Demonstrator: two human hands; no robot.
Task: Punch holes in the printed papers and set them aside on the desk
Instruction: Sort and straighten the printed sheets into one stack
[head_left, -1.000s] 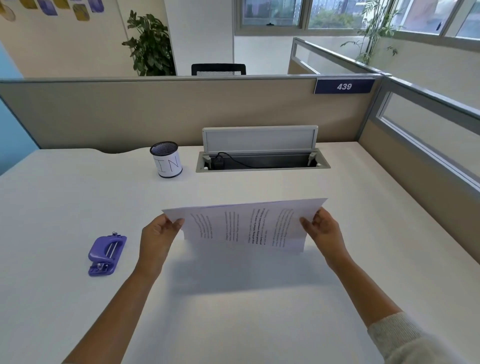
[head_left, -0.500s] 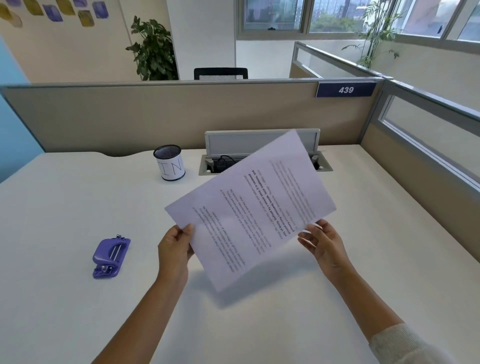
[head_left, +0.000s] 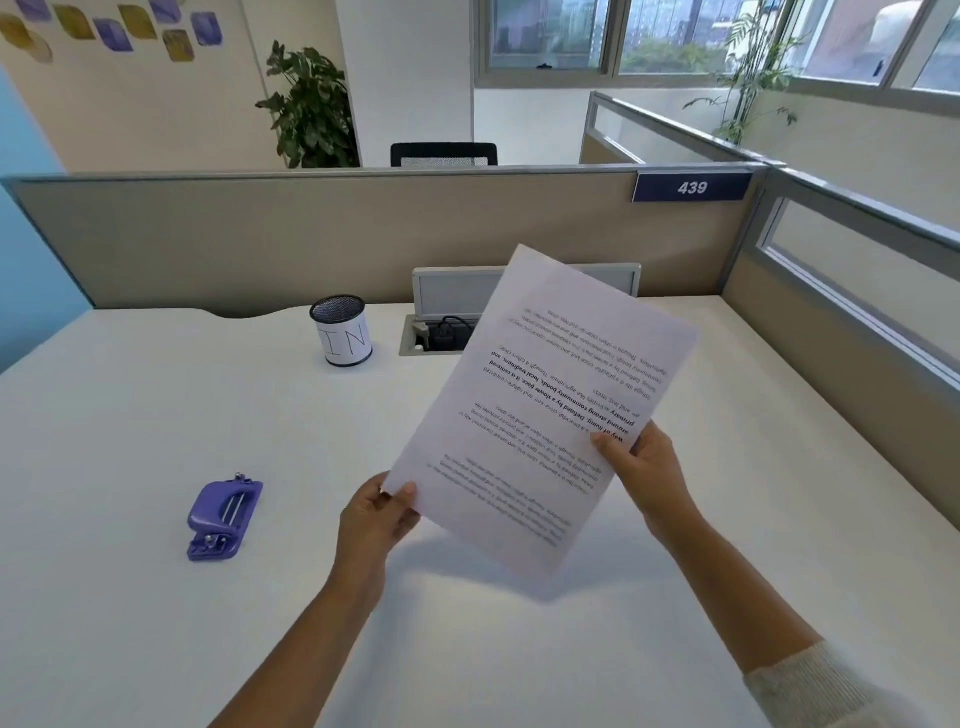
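Observation:
I hold the printed papers (head_left: 540, 410) lifted above the white desk (head_left: 130, 415), tilted, with the text upside down to me. My left hand (head_left: 379, 514) pinches their lower left corner. My right hand (head_left: 644, 467) grips the right edge, thumb on the printed face. I cannot tell how many sheets there are. A purple hole punch (head_left: 224, 519) lies on the desk well to the left of my left hand, with nothing touching it.
A mesh pen cup (head_left: 341, 331) labelled "IN" stands at the back of the desk. Behind the papers is an open cable tray (head_left: 436, 335) with a plug. Beige partition walls (head_left: 311, 239) close the back and right sides.
The papers went from held flat and wide between both hands to turned and raised upright. My right hand, loose half a second ago, now grips their right edge.

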